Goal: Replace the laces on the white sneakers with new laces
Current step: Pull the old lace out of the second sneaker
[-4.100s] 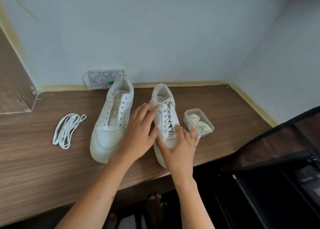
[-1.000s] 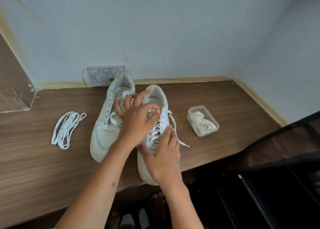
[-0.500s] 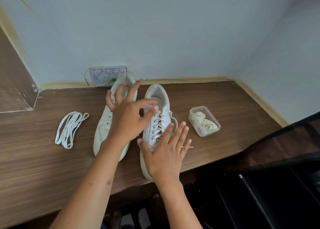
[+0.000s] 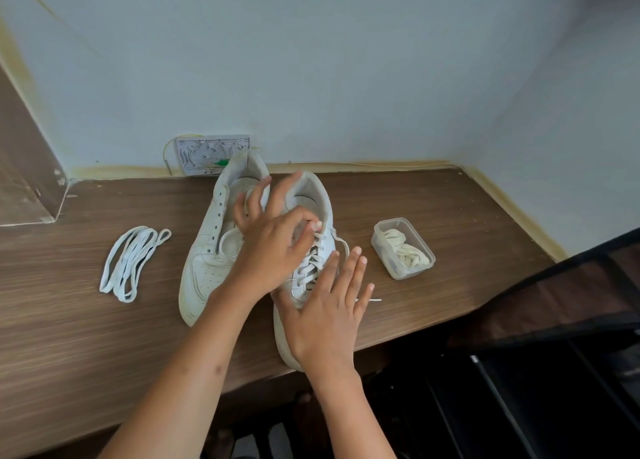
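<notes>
Two white sneakers stand side by side on the wooden desk (image 4: pixel 450 223). The left sneaker (image 4: pixel 202 264) has empty eyelets. The right sneaker (image 4: pixel 317 195) is still laced, its toe sticking out over the desk's front edge. My left hand (image 4: pixel 273 250) reaches across both shoes, and its thumb and index finger pinch the old lace (image 4: pixel 311 261) near the top eyelets. My right hand (image 4: pixel 325 309) lies flat on that shoe's toe with fingers spread. One loose lace end (image 4: pixel 372 300) trails on the desk. A bundle of new white laces (image 4: pixel 133 261) lies at the left.
A small clear plastic box (image 4: pixel 403 271) with a crumpled off-white lace in it sits right of the shoes. A wall socket plate (image 4: pixel 207 153) is behind the left sneaker. A dark rack (image 4: pixel 554 320) stands at the right, below the desk edge.
My left hand has closed from spread fingers back onto the lace at the top of the right sneaker. My right hand stays flat on the toe. The shoes have barely moved.
</notes>
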Motion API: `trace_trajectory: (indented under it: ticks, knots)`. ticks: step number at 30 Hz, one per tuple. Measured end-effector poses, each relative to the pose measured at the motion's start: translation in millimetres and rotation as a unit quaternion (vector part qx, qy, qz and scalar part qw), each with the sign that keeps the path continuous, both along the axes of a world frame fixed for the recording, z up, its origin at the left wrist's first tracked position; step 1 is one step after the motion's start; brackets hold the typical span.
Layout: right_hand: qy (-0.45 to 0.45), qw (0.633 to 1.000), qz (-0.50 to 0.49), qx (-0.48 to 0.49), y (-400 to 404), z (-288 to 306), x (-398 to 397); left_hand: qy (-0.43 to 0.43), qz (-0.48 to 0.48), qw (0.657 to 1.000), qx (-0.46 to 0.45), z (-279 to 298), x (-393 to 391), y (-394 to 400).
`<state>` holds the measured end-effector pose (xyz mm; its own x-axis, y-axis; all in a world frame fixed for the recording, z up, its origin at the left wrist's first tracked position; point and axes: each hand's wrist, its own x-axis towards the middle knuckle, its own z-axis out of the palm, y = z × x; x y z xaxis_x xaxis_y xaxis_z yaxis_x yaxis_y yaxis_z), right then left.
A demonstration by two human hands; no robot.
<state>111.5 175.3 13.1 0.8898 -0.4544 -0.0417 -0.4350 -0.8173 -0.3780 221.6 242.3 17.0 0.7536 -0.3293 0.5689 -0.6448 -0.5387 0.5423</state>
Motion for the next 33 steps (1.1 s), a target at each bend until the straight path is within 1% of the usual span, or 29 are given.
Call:
trace_trajectory:
  ticks: [3, 5, 7, 8, 9, 11, 13, 15, 17, 19, 21, 25, 28, 33]
  knots:
    - [-0.006, 1.0, -0.003, 0.006, -0.9, 1.0, 2.5, 0.022, -0.035, 0.996, -0.075, 13.9, 1.7, 14.7]
    - [-0.006, 1.0, -0.004, 0.001, 0.2, 0.8, 2.1, 0.076, -0.047, 0.99, -0.107, 24.9, 0.4, 27.8]
    - [-0.003, 1.0, 0.002, 0.003, -0.6, 0.5, 1.0, 0.117, -0.041, 0.984, -0.129, 31.3, 0.0, 37.5]
    - [-0.002, 1.0, 0.006, 0.004, -1.6, -0.1, 1.2, 0.116, -0.021, 0.985, -0.127, 31.5, 1.0, 39.6]
    - [-0.003, 1.0, 0.012, 0.004, -2.5, -0.4, 1.8, 0.101, 0.011, 0.989, -0.111, 30.8, 1.8, 40.1]
    - [-0.009, 1.0, 0.016, 0.0, -3.2, -1.1, 3.9, 0.049, 0.086, 0.994, -0.048, 26.4, 3.6, 38.1]
    - [-0.01, 1.0, 0.011, -0.002, -2.1, -1.5, 5.5, 0.005, 0.135, 0.991, -0.008, 22.6, 3.9, 35.3]
    - [-0.008, 1.0, 0.004, 0.006, -0.6, -1.3, 5.8, -0.037, 0.147, 0.988, 0.008, 22.1, 2.5, 32.8]
    - [-0.01, 1.0, -0.001, 0.007, 0.0, -1.3, 5.9, -0.077, 0.134, 0.987, 0.035, 22.7, -0.7, 27.9]
    - [-0.017, 1.0, 0.002, 0.0, 0.8, -1.2, 6.4, -0.093, 0.119, 0.985, 0.079, 21.8, -4.7, 20.8]
    - [-0.032, 0.999, 0.011, 0.005, 0.6, -1.0, 6.4, -0.09, 0.117, 0.982, 0.114, 20.2, -7.1, 15.4]
    - [-0.033, 0.999, 0.036, 0.018, -9.5, -0.1, 5.1, -0.08, 0.14, 0.979, 0.128, 21.9, -8.4, 11.5]
    - [-0.022, 0.999, 0.031, 0.026, -13.5, 1.5, 4.5, -0.085, 0.151, 0.977, 0.126, 23.8, -7.6, 12.2]
    - [-0.043, 0.998, 0.003, 0.052, -9.2, -0.4, 4.9, -0.132, 0.161, 0.975, 0.078, 23.8, -8.6, 14.1]
